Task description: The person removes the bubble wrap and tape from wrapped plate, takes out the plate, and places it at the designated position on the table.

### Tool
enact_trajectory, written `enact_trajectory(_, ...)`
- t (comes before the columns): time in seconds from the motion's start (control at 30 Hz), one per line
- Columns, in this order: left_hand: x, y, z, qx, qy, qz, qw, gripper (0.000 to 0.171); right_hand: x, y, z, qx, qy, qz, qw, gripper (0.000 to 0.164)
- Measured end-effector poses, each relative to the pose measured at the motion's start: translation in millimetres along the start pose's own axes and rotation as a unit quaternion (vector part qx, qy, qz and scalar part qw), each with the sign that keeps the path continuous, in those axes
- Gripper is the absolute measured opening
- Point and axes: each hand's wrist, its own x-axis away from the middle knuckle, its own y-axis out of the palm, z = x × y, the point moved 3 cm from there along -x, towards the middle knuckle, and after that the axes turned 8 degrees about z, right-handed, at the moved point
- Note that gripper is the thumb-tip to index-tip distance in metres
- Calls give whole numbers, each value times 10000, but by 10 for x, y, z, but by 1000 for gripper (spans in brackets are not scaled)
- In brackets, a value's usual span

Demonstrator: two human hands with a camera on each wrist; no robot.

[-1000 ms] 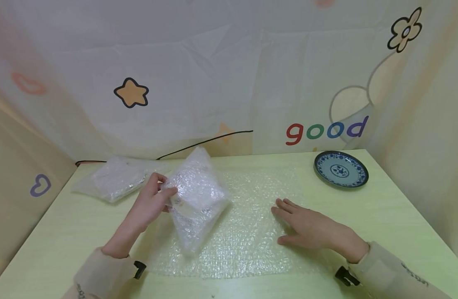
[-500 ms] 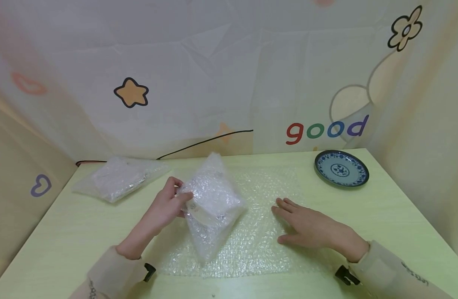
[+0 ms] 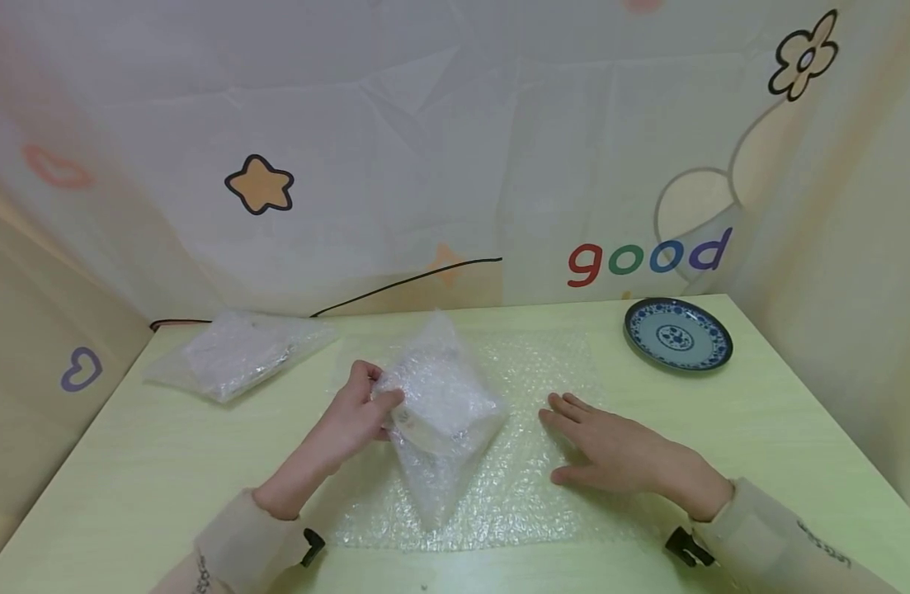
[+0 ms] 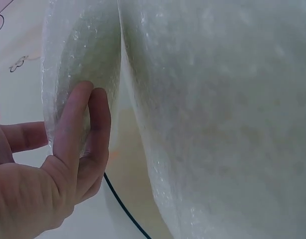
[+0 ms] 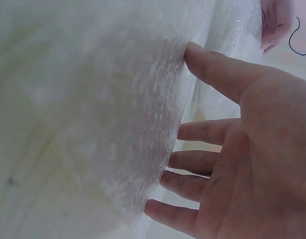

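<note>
A bubble-wrapped package (image 3: 441, 400), whose contents I cannot make out, tilts over the middle of a flat bubble wrap sheet (image 3: 536, 495). My left hand (image 3: 354, 417) pinches its left edge, thumb on the near face and fingers behind. In the left wrist view a gap separates the package (image 4: 85, 59) from the sheet (image 4: 218, 109). My right hand (image 3: 610, 445) rests on the right part of the sheet, fingers straight and spread. The right wrist view shows its fingertips touching the sheet (image 5: 108, 109).
Another bubble-wrapped package (image 3: 235, 355) lies at the back left of the table (image 3: 128, 470). A blue-patterned plate (image 3: 677, 336) with a dark rim sits at the back right. A printed curtain (image 3: 440, 148) hangs behind the table.
My left hand has carried the wrapped package rightward and slightly nearer to me, over the middle of the sheet. My right hand stays in place.
</note>
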Motion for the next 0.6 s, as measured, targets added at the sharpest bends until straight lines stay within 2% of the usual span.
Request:
enact_trajectory(0.3, 3, 130, -31, 234, -278, -139, 9992, 35, -4, -7, -11, -26, 24, -23, 10000, 82)
enact_trajectory(0.6, 2, 221, -29, 335, -235, -230, 9989, 44, 7, -20, -27, -46, 30, -12, 10000, 82)
